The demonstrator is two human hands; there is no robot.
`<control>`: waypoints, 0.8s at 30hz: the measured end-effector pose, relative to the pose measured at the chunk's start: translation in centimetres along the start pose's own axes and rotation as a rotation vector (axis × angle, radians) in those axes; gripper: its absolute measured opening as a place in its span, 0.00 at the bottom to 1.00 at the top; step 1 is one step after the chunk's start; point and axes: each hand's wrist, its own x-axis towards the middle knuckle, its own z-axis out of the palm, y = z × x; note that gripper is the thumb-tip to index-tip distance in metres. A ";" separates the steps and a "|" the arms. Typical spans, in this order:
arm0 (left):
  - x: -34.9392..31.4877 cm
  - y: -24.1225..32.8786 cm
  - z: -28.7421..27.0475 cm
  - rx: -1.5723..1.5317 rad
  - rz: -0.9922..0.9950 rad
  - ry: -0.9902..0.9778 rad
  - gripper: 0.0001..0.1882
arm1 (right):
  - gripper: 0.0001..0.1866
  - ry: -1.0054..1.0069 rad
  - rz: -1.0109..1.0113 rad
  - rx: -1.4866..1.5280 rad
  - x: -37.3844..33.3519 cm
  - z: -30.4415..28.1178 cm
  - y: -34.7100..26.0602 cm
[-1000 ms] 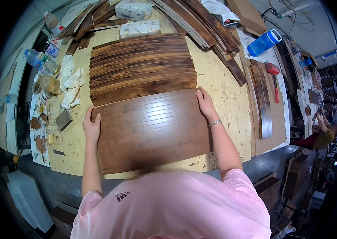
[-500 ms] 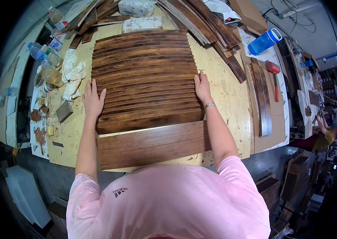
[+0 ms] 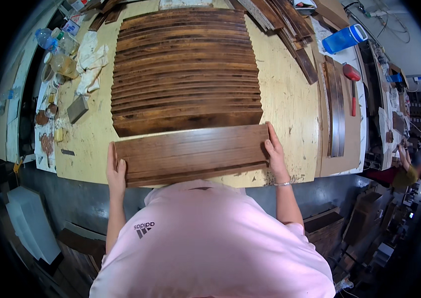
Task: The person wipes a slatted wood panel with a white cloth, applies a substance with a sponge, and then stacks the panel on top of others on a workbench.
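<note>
A dark brown wooden board (image 3: pixel 193 151) lies flat along the near edge of the worktable, its front edge tilted slightly. It may be several planks side by side; thin lines run along its length. My left hand (image 3: pixel 116 168) grips its left end, thumb toward the top face. At the other end my right hand (image 3: pixel 276 153), with a bracelet at the wrist, clasps the board in the same way. Just beyond it stands a row of many dark stained wooden strips (image 3: pixel 185 74) set close together, leaving a narrow gap to the board.
Jars and bottles (image 3: pixel 61 64), a white rag (image 3: pixel 91 62) and a grey block (image 3: pixel 78 109) occupy the table's left side. Loose planks (image 3: pixel 290 35) lie far right. A blue bottle (image 3: pixel 342 39), a red mallet (image 3: pixel 352 74) and upright strips (image 3: pixel 335 109) are at right. Another person (image 3: pixel 404 171) works farther off.
Both hands have left the sides of the strip row and come nearer, now holding the ends of the near board. The view has shifted, so the row appears higher.
</note>
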 end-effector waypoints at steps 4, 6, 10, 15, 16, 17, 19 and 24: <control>1.3 2.3 -0.4 -0.051 -0.122 -0.082 0.33 | 0.35 0.074 0.002 -0.041 0.4 1.4 0.7; 1.7 1.7 0.0 -0.042 -0.083 -0.076 0.34 | 0.34 0.096 0.018 -0.052 0.3 1.6 1.0; 1.5 1.0 -0.1 0.015 -0.041 -0.048 0.34 | 0.33 0.142 0.017 -0.142 -0.7 1.8 1.4; 2.9 -0.8 -0.8 0.221 0.057 0.104 0.29 | 0.31 0.229 -0.015 -0.218 -2.0 3.6 1.1; 3.8 -0.2 -0.4 0.282 0.110 0.149 0.28 | 0.31 0.255 -0.061 -0.333 -1.5 3.6 1.3; 4.6 0.2 0.0 0.343 0.163 0.195 0.27 | 0.31 0.279 -0.107 -0.449 -0.2 3.6 1.6; 6.5 0.5 0.7 0.374 0.138 0.167 0.28 | 0.31 0.293 -0.148 -0.542 1.5 3.7 1.8; 7.4 0.9 0.5 0.795 0.245 0.044 0.35 | 0.35 0.262 -0.213 -0.624 3.7 2.9 2.1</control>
